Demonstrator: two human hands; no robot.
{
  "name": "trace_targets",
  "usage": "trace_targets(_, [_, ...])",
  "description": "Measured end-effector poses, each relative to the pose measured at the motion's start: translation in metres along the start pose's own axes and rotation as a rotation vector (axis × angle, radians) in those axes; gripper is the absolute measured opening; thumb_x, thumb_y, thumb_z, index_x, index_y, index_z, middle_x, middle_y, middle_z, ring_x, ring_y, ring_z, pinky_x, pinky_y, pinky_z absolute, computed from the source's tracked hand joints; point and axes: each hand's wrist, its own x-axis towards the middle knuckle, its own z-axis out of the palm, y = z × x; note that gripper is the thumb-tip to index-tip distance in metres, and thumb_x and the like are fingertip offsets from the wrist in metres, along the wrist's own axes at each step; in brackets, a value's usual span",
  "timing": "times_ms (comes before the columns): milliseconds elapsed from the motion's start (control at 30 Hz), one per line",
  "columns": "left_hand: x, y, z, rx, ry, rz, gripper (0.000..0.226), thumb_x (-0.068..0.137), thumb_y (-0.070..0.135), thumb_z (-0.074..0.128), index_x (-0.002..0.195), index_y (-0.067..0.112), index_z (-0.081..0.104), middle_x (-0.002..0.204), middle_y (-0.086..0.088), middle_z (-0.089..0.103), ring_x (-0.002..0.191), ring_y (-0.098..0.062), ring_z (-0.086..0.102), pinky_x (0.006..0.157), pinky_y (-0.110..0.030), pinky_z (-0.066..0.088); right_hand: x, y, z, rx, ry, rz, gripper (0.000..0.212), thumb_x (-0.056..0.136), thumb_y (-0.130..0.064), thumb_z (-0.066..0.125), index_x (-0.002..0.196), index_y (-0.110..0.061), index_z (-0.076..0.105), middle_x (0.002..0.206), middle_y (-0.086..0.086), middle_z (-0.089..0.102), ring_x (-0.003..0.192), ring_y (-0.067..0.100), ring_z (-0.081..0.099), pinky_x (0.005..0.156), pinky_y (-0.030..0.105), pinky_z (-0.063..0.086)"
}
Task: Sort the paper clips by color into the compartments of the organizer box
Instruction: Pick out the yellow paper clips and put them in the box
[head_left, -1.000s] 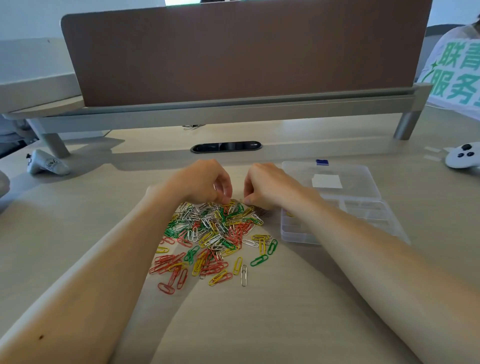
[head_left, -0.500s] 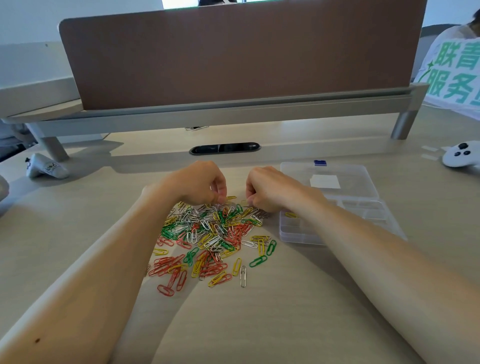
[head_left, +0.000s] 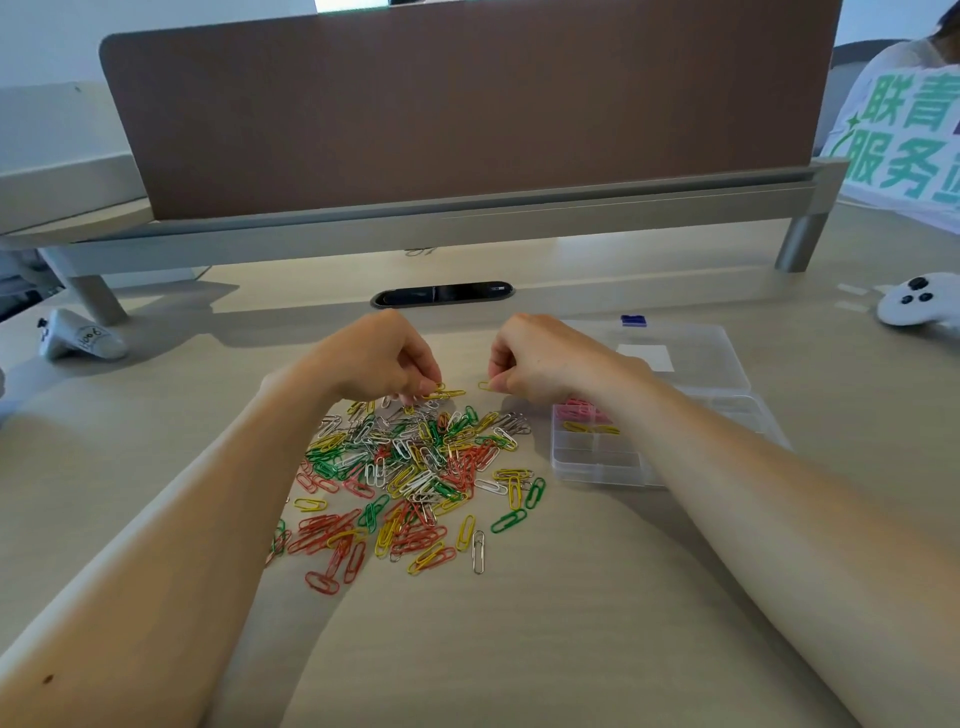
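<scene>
Lifted apart off the pile (head_left: 415, 467), my left hand (head_left: 379, 358) and right hand (head_left: 540, 358) each pinch yellow clips (head_left: 452, 394), likely bound for the organizer box (head_left: 597, 465) at right.

Pale wood-grain desk (head_left: 519, 649) spreads wide, and along its far side stands a tall brown divider panel (head_left: 467, 104), seated in a grey metal rail on round legs (head_left: 467, 221). Just in front, a black oval cable slot (head_left: 441, 293) sits in the top. Far right lies a white handheld controller with black buttons (head_left: 919, 306). Far left lies a grey-white gadget with handwritten marks (head_left: 78, 338). Beyond the right end sits a person in a white shirt printed with green characters (head_left: 904, 140).
</scene>
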Motion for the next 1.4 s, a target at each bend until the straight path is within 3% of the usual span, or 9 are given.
trace_targets(200, [-0.001, 0.002, 0.001, 0.036, -0.045, -0.035, 0.015, 0.085, 0.001, 0.064, 0.088, 0.014, 0.071, 0.075, 0.003, 0.070, 0.065, -0.005, 0.064, 0.062, -0.015, 0.047, 0.000, 0.001, -0.002, 0.018, -0.005, -0.012, 0.011, 0.091, -0.012, 0.062, 0.092, -0.009, 0.073, 0.076, -0.007, 0.060, 0.067, 0.003, 0.052, 0.059, 0.022, 0.042])
trace_targets(333, [-0.002, 0.005, -0.001, -0.011, -0.069, -0.030, 0.020, 0.085, -0.007, 0.059, 0.088, 0.008, 0.071, 0.077, -0.004, 0.072, 0.067, -0.012, 0.067, 0.066, -0.025, 0.057, 0.001, 0.002, -0.003, 0.025, -0.008, -0.016, 0.011, 0.091, -0.013, 0.063, 0.091, -0.009, 0.073, 0.077, -0.006, 0.061, 0.070, 0.007, 0.055, 0.058, 0.019, 0.041])
trace_targets(433, [-0.001, 0.007, -0.002, -0.047, -0.034, -0.003, 0.012, 0.087, -0.002, 0.062, 0.089, 0.006, 0.070, 0.076, -0.005, 0.073, 0.065, -0.013, 0.067, 0.067, -0.027, 0.058, 0.002, 0.002, -0.004, 0.021, -0.001, -0.017, 0.012, 0.091, -0.014, 0.063, 0.090, -0.007, 0.073, 0.084, 0.000, 0.067, 0.075, 0.011, 0.059, 0.065, 0.024, 0.046])
trace_targets(600, [0.007, 0.001, 0.008, -0.066, 0.110, -0.007, 0.003, 0.084, 0.008, 0.069, 0.083, 0.009, 0.071, 0.070, -0.004, 0.072, 0.062, -0.013, 0.068, 0.064, -0.025, 0.055, 0.000, 0.003, -0.006, 0.021, 0.012, -0.018, 0.009, 0.090, -0.016, 0.064, 0.089, -0.011, 0.072, 0.084, -0.001, 0.065, 0.078, 0.013, 0.058, 0.068, 0.026, 0.043])
trace_targets(733, [0.009, -0.001, 0.015, -0.035, 0.186, -0.041, 0.006, 0.080, 0.012, 0.074, 0.076, 0.015, 0.071, 0.067, 0.000, 0.072, 0.060, -0.008, 0.066, 0.068, -0.023, 0.054, 0.000, 0.003, -0.007, 0.026, 0.017, -0.015, 0.008, 0.090, -0.015, 0.065, 0.088, -0.011, 0.071, 0.087, 0.001, 0.066, 0.082, 0.017, 0.060, 0.071, 0.029, 0.046])
trace_targets(967, [0.003, -0.001, -0.002, 0.149, 0.097, -0.122, 0.005, 0.085, 0.012, 0.068, 0.082, 0.011, 0.073, 0.069, 0.016, 0.060, 0.068, -0.003, 0.058, 0.071, -0.025, 0.046, -0.001, 0.004, -0.008, 0.049, 0.009, -0.020, 0.011, 0.091, -0.016, 0.063, 0.089, -0.010, 0.072, 0.088, 0.003, 0.068, 0.080, 0.016, 0.061, 0.070, 0.028, 0.046])
trace_targets(1100, [0.008, 0.007, 0.009, 0.070, 0.154, -0.083, 0.002, 0.082, 0.018, 0.073, 0.081, 0.016, 0.072, 0.071, 0.005, 0.068, 0.067, -0.007, 0.062, 0.072, -0.026, 0.052, -0.001, 0.003, -0.009, 0.042, 0.013, -0.020, 0.011, 0.091, -0.017, 0.064, 0.084, -0.013, 0.071, 0.082, 0.000, 0.066, 0.076, 0.014, 0.058, 0.065, 0.025, 0.042])
trace_targets(1300, [0.010, 0.007, 0.020, 0.025, 0.094, -0.082, 0.013, 0.076, 0.029, 0.079, 0.085, 0.021, 0.073, 0.069, 0.007, 0.070, 0.065, -0.005, 0.063, 0.059, -0.021, 0.044, -0.002, 0.005, -0.010, 0.049, 0.011, -0.013, 0.010, 0.090, -0.017, 0.065, 0.083, -0.013, 0.071, 0.085, 0.002, 0.068, 0.081, 0.017, 0.061, 0.067, 0.027, 0.044])
trace_targets(1400, [0.010, 0.008, 0.022, 0.041, 0.088, -0.086, 0.016, 0.075, 0.029, 0.080, 0.087, 0.020, 0.074, 0.071, 0.005, 0.070, 0.068, -0.008, 0.065, 0.061, -0.021, 0.046, -0.002, 0.004, -0.010, 0.054, 0.003, -0.016, 0.010, 0.090, -0.018, 0.065, 0.083, -0.013, 0.071, 0.083, 0.002, 0.067, 0.080, 0.017, 0.061, 0.066, 0.026, 0.043])
